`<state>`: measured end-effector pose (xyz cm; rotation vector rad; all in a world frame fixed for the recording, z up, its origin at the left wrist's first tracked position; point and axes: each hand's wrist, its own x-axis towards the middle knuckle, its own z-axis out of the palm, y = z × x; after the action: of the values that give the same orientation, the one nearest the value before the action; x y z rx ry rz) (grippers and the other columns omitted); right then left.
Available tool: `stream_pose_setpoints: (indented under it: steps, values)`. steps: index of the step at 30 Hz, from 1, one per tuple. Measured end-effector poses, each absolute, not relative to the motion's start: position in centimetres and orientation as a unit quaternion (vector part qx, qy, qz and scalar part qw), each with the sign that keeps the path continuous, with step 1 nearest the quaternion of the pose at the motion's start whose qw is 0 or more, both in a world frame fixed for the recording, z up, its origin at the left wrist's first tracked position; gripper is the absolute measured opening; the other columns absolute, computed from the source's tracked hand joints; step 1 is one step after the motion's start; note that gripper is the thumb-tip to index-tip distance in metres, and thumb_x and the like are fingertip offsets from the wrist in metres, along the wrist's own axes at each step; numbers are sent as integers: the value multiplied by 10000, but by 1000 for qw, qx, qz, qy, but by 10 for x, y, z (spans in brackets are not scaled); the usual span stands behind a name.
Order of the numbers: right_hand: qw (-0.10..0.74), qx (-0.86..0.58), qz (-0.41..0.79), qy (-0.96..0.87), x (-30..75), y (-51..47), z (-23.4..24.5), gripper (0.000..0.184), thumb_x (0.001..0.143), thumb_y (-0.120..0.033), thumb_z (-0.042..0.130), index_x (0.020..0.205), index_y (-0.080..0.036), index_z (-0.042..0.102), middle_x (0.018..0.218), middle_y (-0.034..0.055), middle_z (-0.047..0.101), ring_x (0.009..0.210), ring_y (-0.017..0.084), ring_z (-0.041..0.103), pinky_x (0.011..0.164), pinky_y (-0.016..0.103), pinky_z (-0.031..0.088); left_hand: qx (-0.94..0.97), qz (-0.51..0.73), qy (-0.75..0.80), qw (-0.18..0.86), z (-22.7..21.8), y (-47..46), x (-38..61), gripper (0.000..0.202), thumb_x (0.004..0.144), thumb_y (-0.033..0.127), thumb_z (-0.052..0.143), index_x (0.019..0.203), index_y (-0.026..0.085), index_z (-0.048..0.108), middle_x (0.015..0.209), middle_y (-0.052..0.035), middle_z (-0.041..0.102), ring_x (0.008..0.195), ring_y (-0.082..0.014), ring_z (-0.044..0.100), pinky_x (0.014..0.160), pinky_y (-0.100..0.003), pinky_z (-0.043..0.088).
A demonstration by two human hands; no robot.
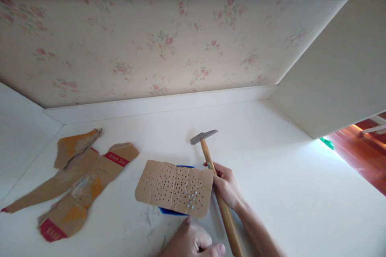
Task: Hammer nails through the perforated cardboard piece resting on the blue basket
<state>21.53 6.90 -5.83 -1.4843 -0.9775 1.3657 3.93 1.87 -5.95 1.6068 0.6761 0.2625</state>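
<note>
My right hand (pixel 224 184) is wrapped round the wooden handle of a hammer (pixel 206 152), its steel head pointing away from me. The fingers are beside the right edge of a holed piece of cardboard (pixel 159 180); I cannot tell whether they touch it. Several round, pale grey heads (pixel 192 200), perhaps of nails, sit in the cardboard's right part. Under the cardboard, a blue object (pixel 171 211) shows at its upper and lower edges. My left hand (pixel 196 239) is closed just below the cardboard, its thumb to the right; what its fingers hold, if anything, is hidden.
Torn brown cardboard pieces (pixel 87 184) with red bands and orange patches lie on the left of the white surface (pixel 286 176). A white ledge (pixel 163 102) and flower-patterned wall (pixel 126 48) stand behind. A white side panel (pixel 334 64) rises on the right, near a green item (pixel 327 143).
</note>
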Motion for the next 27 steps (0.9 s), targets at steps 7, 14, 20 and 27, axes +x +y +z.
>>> stream_pose_setpoints:
  steps: [7,14,20,27]
  values:
    - [444,-586,505,-451,212,66,-51,132,794,-235,577,835,-163,679,672,-38,600,660,161,516,577,252,375,717,136,290,619,-66,19,37,720,839,565,627,419,195,176,474,93,68,396,-41,117,422,-280,82]
    - [391,-614,454,-513,214,68,-53,172,837,-314,529,799,-178,628,681,-23,609,701,192,537,591,260,391,725,142,337,583,-61,15,37,635,839,409,657,430,185,226,494,89,104,433,-49,154,438,-268,107]
    - [295,-678,359,-570,224,70,-53,191,842,-341,505,717,-224,589,611,-1,634,614,199,547,558,271,351,731,149,325,581,-48,10,38,639,857,566,585,459,195,251,480,80,144,436,-61,210,439,-266,139]
    - [193,-732,255,-602,234,60,-46,236,838,-373,529,989,-276,682,712,74,712,672,275,648,585,306,327,734,166,359,551,-26,6,7,635,917,683,380,520,189,413,476,30,393,478,-104,399,500,-256,263]
